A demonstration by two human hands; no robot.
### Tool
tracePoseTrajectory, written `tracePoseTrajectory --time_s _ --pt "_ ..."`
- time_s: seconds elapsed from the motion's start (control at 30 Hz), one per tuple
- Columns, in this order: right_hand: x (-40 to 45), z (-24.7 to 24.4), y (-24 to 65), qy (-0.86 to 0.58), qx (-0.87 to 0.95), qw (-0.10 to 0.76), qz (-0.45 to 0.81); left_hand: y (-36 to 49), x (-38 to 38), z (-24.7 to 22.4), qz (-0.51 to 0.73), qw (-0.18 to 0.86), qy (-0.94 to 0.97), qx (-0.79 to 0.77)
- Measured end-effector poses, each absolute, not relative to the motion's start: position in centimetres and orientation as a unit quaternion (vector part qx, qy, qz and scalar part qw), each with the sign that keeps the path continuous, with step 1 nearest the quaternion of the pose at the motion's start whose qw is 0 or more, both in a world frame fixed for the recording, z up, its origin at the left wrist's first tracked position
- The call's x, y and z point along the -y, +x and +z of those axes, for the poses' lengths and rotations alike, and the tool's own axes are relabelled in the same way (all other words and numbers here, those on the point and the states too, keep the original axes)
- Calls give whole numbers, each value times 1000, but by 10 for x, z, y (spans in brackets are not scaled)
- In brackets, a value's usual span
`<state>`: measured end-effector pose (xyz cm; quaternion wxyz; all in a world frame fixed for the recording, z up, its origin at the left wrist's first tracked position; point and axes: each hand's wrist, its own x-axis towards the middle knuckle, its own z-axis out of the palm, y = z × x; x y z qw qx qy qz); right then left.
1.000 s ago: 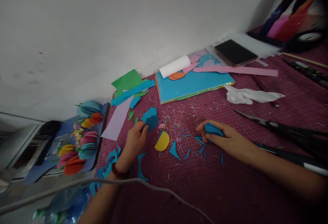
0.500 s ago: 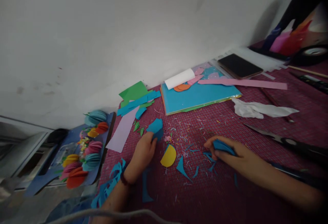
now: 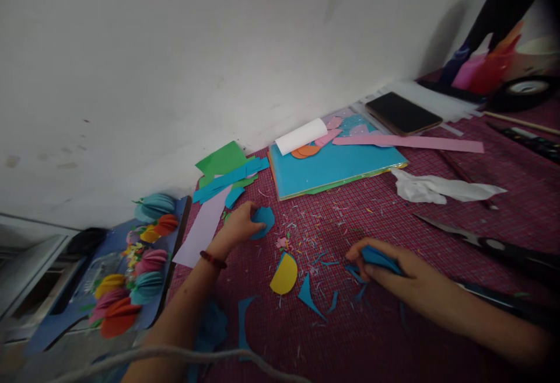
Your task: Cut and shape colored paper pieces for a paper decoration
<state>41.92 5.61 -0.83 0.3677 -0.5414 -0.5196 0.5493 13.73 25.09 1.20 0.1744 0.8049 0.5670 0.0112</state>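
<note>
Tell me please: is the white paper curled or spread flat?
Curled; the white paper has a visibly rounded right end.

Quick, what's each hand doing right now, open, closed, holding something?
Left hand: closed, pinching a blue paper.
Right hand: closed, holding another blue piece.

Your bare left forearm point(image 3: 178, 316) enters from the near left and slants toward the far right; wrist point(image 3: 222, 246) roughly in line. Your bare left hand point(image 3: 238, 226): back upward, thumb point(image 3: 256, 230) and curled fingers point(image 3: 250, 208) in a pinch pointing right. Your bare right forearm point(image 3: 475, 316) enters from the near right, angled leftward and away. Your bare right hand point(image 3: 394, 263): fingers bent round at the left, thumb on the near side, grip closed. Hands well apart; left one slightly farther off.
</note>
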Motion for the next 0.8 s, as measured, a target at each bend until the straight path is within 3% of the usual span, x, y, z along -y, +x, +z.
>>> tracePoseTrajectory --time_s 0.23,0.57,0.8 --pt "-55 -12 420 -539 521 367 551 142 -247 13 -20 244 793 -559" --pt "-56 -9 419 -550 546 360 520 166 -214 24 64 41 843 -533" --pt "-56 -9 420 -545 555 362 513 169 -244 10 85 87 830 -544"
